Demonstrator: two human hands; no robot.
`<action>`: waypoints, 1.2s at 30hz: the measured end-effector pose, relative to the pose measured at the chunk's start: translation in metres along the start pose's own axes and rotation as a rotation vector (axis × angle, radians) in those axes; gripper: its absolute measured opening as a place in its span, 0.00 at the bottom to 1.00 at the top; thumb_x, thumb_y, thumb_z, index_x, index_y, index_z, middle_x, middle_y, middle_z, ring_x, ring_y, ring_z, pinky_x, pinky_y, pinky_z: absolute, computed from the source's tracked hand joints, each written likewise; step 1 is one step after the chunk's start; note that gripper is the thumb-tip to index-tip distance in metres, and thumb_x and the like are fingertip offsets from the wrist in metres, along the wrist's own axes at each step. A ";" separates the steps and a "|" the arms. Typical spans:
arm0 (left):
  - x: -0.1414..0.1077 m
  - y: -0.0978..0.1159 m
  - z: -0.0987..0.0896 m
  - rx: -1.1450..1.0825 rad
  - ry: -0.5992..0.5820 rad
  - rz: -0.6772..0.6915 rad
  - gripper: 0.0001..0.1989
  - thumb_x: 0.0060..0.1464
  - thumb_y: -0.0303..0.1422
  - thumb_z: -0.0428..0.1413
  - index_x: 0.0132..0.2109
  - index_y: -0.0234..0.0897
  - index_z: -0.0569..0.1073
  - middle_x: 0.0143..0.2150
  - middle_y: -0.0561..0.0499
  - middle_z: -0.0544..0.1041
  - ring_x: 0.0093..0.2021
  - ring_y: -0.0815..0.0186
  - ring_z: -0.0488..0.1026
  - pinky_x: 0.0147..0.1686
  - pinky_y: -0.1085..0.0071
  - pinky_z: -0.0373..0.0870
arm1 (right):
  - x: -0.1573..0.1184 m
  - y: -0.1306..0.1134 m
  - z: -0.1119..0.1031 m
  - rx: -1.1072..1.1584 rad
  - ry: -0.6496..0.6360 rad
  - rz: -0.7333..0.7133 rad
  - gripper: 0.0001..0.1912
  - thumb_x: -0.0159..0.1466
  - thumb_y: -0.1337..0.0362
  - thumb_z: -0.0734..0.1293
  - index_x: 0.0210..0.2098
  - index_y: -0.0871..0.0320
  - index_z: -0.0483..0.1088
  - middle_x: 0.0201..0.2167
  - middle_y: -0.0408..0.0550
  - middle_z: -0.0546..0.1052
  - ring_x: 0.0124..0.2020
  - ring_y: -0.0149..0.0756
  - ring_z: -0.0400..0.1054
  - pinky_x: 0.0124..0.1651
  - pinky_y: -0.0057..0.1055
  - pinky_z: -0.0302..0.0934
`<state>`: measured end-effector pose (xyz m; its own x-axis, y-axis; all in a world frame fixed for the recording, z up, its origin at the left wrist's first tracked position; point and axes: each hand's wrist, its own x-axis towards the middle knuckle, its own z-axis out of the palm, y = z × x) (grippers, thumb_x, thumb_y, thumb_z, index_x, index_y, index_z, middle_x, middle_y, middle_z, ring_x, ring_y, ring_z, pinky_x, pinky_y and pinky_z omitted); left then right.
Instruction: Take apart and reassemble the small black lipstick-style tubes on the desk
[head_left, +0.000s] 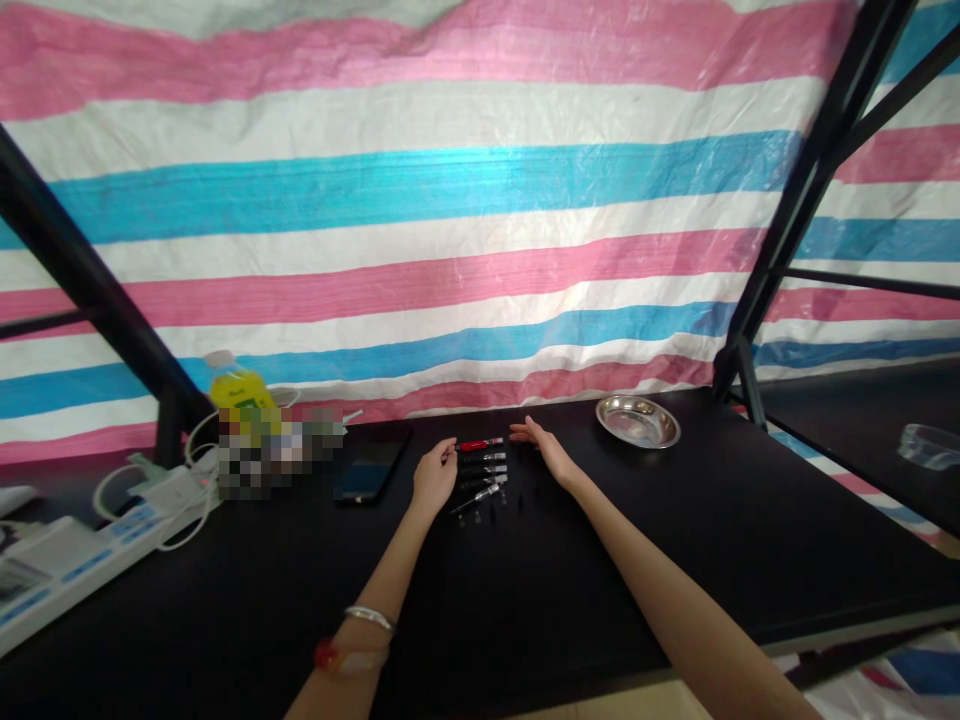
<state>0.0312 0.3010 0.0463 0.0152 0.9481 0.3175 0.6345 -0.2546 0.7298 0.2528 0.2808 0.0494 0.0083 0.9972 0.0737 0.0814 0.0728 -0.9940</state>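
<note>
Several slim pen-like pieces lie in a row on the black table [510, 620]. Farthest back is a red pen [477, 445] with a silvery clear right end. My left hand [435, 476] is closed, its fingertips pinching the red pen's left end. Below it lie black pens [484, 470] with clear ends, and a clear-and-silver pen [475, 499] rests slantwise in front. Small clear pieces [478, 517] and small black pieces [520, 502] are scattered nearer me. Right of the row, my right hand [549, 452] hovers or rests with fingers stretched out, holding nothing.
A round metal dish [639, 421] stands at the back right. On the left are a dark tablet or phone [371, 468], a bottle of yellow liquid [244, 395] and a white power strip [90, 560] with cables. Striped sheeting [450, 200] hangs behind, between black frame posts [787, 200].
</note>
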 end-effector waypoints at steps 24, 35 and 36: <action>0.000 0.014 0.002 -0.479 -0.020 -0.117 0.17 0.54 0.31 0.53 0.50 0.31 0.71 0.49 0.40 0.76 0.45 0.59 0.76 0.42 0.65 0.74 | 0.005 0.000 0.002 0.238 -0.090 0.020 0.36 0.60 0.39 0.51 0.49 0.59 0.71 0.49 0.56 0.74 0.57 0.49 0.61 0.57 0.46 0.47; -0.009 0.034 -0.009 -0.609 0.171 0.117 0.16 0.45 0.38 0.60 0.40 0.33 0.76 0.42 0.46 0.75 0.33 0.65 0.77 0.40 0.65 0.76 | -0.019 -0.042 0.015 0.524 -0.039 -0.079 0.21 0.50 0.50 0.70 0.37 0.59 0.75 0.39 0.54 0.79 0.46 0.46 0.71 0.52 0.40 0.60; -0.010 0.037 -0.009 -0.628 0.179 0.133 0.15 0.45 0.39 0.60 0.39 0.33 0.76 0.41 0.47 0.74 0.33 0.66 0.76 0.39 0.65 0.76 | -0.021 -0.045 0.018 0.539 -0.008 -0.091 0.20 0.49 0.52 0.72 0.37 0.59 0.75 0.37 0.53 0.79 0.42 0.45 0.73 0.49 0.40 0.62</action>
<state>0.0476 0.2802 0.0756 -0.1007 0.8685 0.4853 0.0646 -0.4810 0.8743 0.2313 0.2568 0.0912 0.0175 0.9865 0.1626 -0.4411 0.1536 -0.8842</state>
